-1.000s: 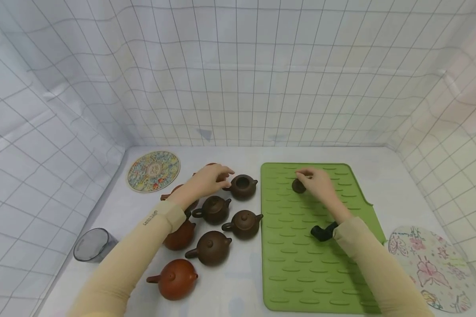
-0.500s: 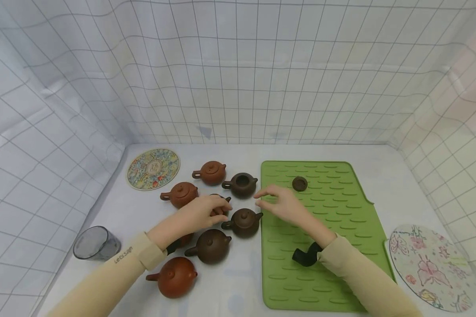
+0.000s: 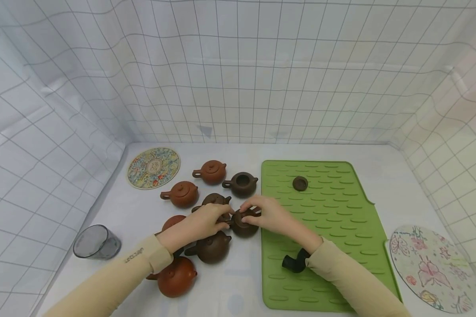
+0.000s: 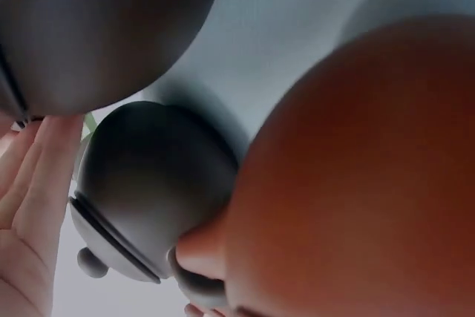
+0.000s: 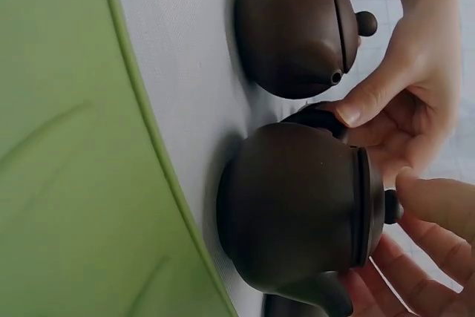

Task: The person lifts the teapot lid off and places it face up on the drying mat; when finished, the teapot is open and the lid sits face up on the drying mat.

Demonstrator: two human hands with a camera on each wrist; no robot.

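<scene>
A dark brown teapot [image 3: 243, 226] stands near the green mat's left edge, its lid in place. My left hand [image 3: 200, 222] is at its handle; in the right wrist view the left thumb [image 5: 360, 105] lies against the handle with fingers curled behind it. At the lid is my right hand [image 3: 271, 215], thumb and fingers pinching about the lid knob [image 5: 393, 207]. Behind stands a lidless dark teapot [image 3: 243, 185]. Its round lid [image 3: 300, 183] lies on the green mat [image 3: 285, 281]. The left hand partly covers two more dark teapots, one behind [image 3: 216, 200] and one in front [image 3: 214, 248].
Several red-brown teapots stand to the left, including one at the front [image 3: 177, 278] and one at the back [image 3: 213, 171]. A grey glass [image 3: 97, 242] is at far left. A colourful round mat [image 3: 154, 168] lies back left, a flower-patterned disc [image 3: 432, 268] at right.
My right hand has left the round lid on the mat and moved left to the dark teapot's lid. The left hand has come from the lidless teapot forward to this teapot's handle.
</scene>
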